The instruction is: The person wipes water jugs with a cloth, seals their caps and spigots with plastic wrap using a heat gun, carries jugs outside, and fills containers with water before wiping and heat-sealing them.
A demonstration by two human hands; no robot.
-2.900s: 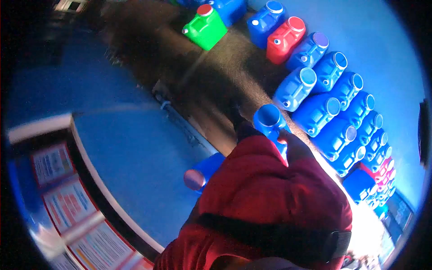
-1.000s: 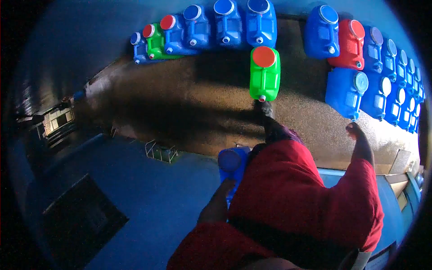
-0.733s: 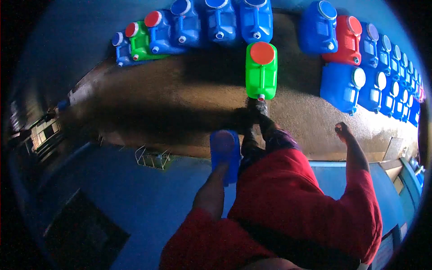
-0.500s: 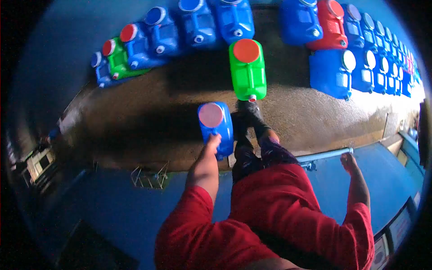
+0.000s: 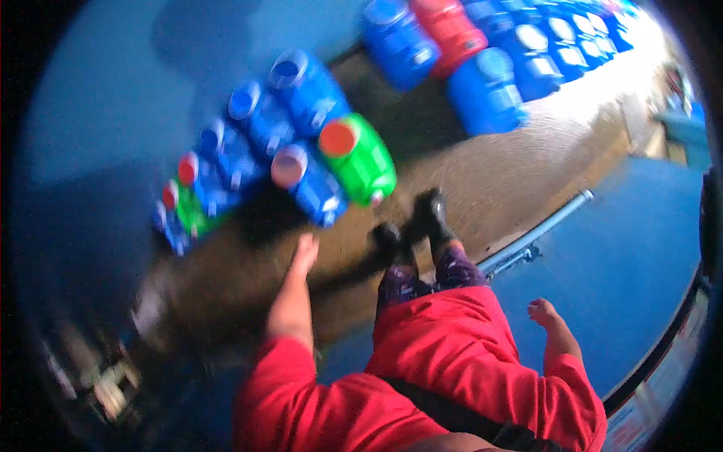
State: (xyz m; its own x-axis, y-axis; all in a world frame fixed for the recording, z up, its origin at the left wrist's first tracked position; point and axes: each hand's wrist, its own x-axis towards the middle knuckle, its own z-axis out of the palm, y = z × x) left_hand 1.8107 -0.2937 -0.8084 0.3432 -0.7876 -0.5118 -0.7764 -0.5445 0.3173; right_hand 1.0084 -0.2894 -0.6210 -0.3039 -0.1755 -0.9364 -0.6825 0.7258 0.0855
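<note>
A blue jerrycan with a pinkish lid stands on the floor, just left of a green jerrycan with an orange-red lid. My left hand is a little below the blue one, apart from it, its fingers stretched out and holding nothing. Off to the right, over the blue surface, my right hand hangs empty, its fingers loosely bent and somewhat blurred.
Blue, green and red-lidded jerrycans line the wall at the upper left. More blue ones and a red one stand in rows at the upper right. A pale pipe edges the brown floor. My boots are near the centre.
The blue jerrycan that my left hand held has moved up and left, beside the green one, and the hand has let go. My right hand has moved lower. The view has turned.
</note>
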